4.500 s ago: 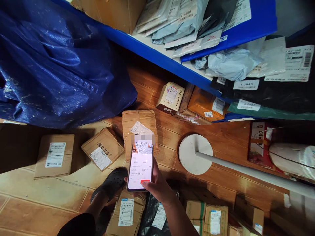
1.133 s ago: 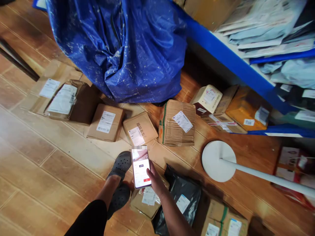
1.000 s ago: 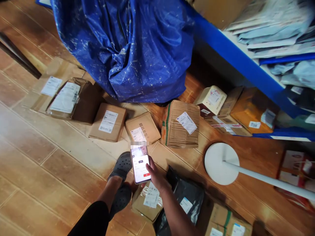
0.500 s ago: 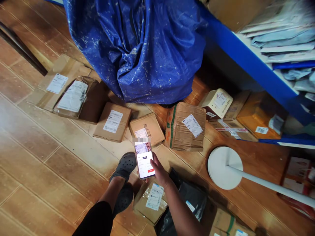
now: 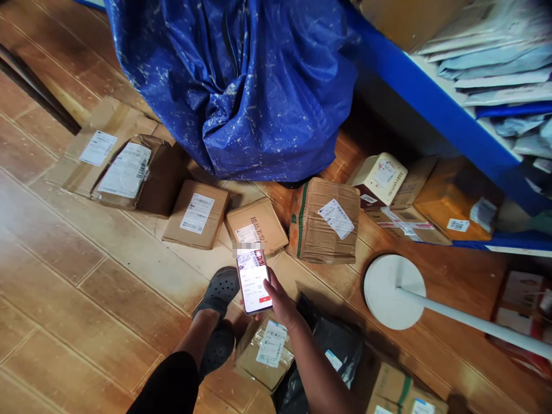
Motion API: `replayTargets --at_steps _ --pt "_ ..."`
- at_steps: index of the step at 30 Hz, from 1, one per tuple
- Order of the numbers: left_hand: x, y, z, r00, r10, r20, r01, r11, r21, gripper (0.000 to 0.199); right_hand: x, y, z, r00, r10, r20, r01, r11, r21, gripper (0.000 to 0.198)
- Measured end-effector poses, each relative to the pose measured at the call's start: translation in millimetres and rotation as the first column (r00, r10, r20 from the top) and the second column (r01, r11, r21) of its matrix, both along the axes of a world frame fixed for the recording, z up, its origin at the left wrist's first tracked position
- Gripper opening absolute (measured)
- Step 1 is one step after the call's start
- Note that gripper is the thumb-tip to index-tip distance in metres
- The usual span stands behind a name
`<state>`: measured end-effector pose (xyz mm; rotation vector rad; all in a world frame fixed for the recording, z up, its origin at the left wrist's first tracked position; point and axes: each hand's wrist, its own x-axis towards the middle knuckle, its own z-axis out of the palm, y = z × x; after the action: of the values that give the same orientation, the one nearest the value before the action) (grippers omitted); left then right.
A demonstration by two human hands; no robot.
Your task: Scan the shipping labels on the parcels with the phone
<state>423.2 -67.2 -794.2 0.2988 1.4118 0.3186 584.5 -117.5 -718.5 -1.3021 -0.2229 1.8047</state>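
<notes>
Phone (image 5: 253,289) partly hides the right hand (image 5: 281,301) gripping it.

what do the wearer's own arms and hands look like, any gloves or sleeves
The right hand is bare, with no glove or watch visible. Its forearm shows no sleeve up to the picture's edge. The left hand is out of view.

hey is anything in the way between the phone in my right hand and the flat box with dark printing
Nothing visible: in this view the phone in your right hand reaches up to the near side of the flat box. The clogs sit left of the phone, off that line.
</notes>
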Motion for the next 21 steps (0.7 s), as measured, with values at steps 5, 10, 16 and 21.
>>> replayTargets --at_steps 5,10,16,21 --pt "1.0 -1.4 -0.6 0.999 -0.042 -0.002 0.042 0.999 0.032 0.023 1.9 -1.3 10.1 0.999 -0.032 -0.033 0.032 0.999 0.009 0.052" --pt "1.2 -4.2 7.0 0.997 -0.082 -0.007 0.082 0.996 0.034 0.022 0.0 -5.1 26.6 0.994 -0.009 -0.110 0.013 0.999 0.036 0.067" --pt "3.0 -7.3 18.5 0.993 -0.112 -0.033 0.111 0.993 -0.028 0.013 -2.7 -7.1 46.2 0.994 -0.039 -0.103 0.042 0.999 0.025 0.074" --pt "-3.1 -20.5 36.0 0.992 -0.109 -0.067 0.098 0.984 -0.149 0.018 -1.7 -17.3 55.3 0.995 -0.076 -0.069 0.073 0.996 -0.049 0.076"
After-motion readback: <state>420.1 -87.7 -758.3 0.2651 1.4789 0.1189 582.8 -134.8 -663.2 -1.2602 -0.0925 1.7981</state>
